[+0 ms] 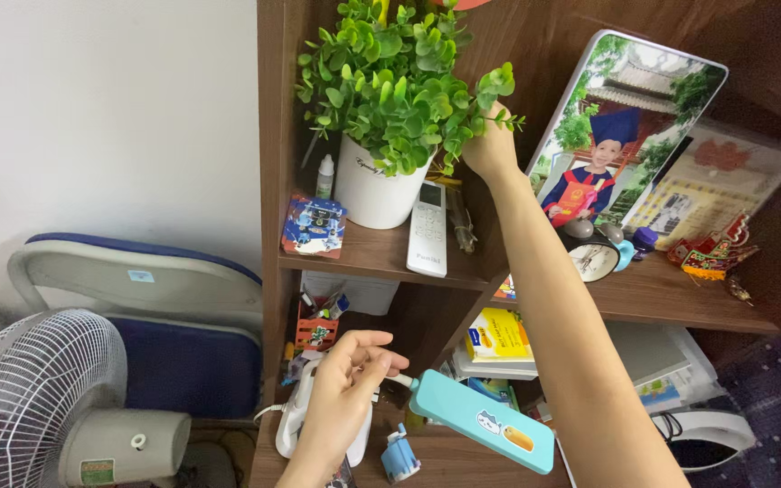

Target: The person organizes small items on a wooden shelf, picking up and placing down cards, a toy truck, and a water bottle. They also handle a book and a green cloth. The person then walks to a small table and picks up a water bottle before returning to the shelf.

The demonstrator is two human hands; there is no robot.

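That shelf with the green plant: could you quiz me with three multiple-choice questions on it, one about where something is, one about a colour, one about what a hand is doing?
1. Where does the white remote lie?
A. On the shelf beside the plant pot
B. On the floor fan
C. In the left hand

2. What colour is the plant pot?
A. Red
B. White
C. Black

3. What is the right hand doing?
A. Resting flat on the bottom shelf
B. Holding the small clock
C. Touching the plant's leaves

Answers: 1 A, it lies next to the pot; 2 B, its wall is plainly white; 3 C, the fingers are among the leaves.
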